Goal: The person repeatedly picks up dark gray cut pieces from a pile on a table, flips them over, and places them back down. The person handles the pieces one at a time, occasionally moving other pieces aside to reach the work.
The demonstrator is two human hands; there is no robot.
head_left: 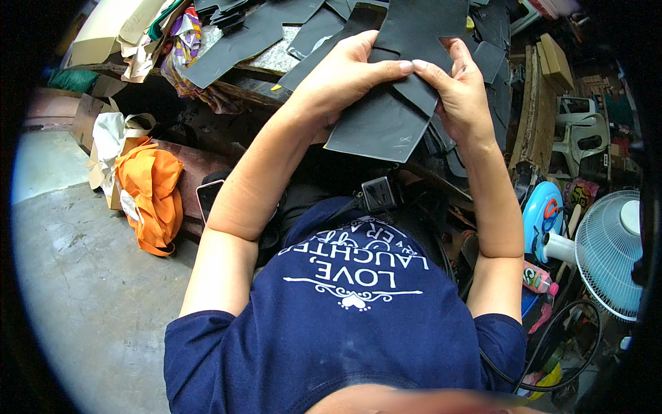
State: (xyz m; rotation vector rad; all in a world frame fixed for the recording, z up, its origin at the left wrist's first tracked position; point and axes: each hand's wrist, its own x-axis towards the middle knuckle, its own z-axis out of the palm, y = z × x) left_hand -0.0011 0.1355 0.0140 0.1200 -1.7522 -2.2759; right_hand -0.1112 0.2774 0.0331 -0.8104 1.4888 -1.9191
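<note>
White bag + orange bag bunched at left, below desk level, prob. dumped there to free desk space. Patterned cloth hangs off the edge, far left. Loose black pieces overlap on desk, prob. set within reach; they cover much of the top, so not much room to lay stuff flat.

L hand: grip narrow, holding black sheet pieces, thumb on top, other fingers mostly hidden. Pieces at centre, layered, held over the near desk edge, near end sticking out twd body; layer count can't tell. R hand: grip narrow too, same pieces, thumb on top, index finger bent at a notch on the right. Thumb tips practically meet, prob. to stop layers slipping.

Right: wooden plank, then bottle w/ pink cap near R elbow, white plastic chair farther off, looped cable + fan near right, prob. limiting elbow room that side.
</note>
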